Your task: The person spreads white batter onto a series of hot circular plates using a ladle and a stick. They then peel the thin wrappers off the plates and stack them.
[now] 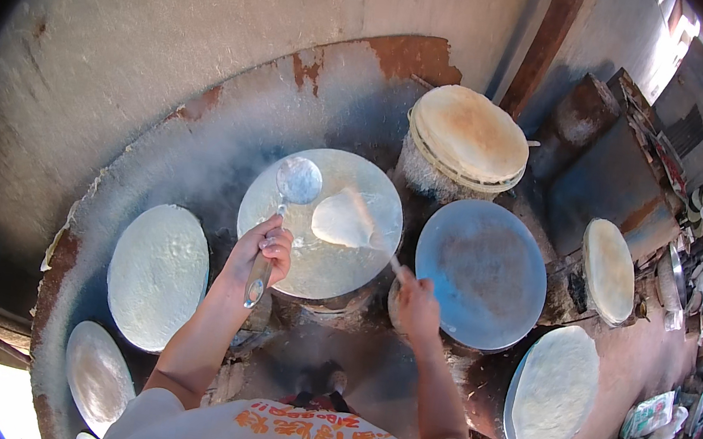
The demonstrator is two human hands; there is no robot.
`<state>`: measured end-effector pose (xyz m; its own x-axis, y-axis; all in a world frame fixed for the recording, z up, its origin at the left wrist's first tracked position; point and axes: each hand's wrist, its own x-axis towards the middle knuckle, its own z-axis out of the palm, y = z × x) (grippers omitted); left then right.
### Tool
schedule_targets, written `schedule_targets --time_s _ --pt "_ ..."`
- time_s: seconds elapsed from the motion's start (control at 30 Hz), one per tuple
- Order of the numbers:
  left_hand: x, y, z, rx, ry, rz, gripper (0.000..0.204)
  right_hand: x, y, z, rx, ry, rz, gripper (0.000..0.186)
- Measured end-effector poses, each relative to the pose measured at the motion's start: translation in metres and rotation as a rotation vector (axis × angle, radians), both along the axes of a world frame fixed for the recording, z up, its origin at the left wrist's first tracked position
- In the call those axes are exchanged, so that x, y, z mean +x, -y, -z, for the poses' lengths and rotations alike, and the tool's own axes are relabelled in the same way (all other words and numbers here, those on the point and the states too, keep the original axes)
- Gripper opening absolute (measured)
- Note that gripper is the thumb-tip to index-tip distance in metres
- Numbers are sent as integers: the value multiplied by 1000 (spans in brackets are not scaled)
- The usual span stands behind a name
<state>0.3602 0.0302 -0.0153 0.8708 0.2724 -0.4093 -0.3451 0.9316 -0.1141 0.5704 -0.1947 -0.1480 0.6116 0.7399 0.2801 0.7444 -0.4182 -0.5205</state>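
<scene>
Lying left of the central griddle (323,279) is a pale disc (158,277); the left hand (266,249) grips a ladle (299,181), bowl over the griddle's far left part — then a whitish spreader (341,220) over its middle, handle clasped by the right hand (417,307) — and right of it, a blue-grey griddle (481,273).

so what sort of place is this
Most likely a small flatbread workshop: round griddles stand around the person, some covered with pale batter; browned flatbread lies at the back; and the left hand holds a ladle, the right hand a spreader.
</scene>
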Motion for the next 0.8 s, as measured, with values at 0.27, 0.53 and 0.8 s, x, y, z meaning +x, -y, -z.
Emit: schedule_targets --time_s 0.27,0.53,0.8 --pt "12 -3 10 217 -132 -31 23 -15 0 -10 44 -85 -226 34" --pt "30 77 120 684 -384 -161 16 -114 18 32 373 -1561 58 25" --pt "-18 89 9 -419 441 -247 27 -56 -12 -30 -54 -418 -30 25"
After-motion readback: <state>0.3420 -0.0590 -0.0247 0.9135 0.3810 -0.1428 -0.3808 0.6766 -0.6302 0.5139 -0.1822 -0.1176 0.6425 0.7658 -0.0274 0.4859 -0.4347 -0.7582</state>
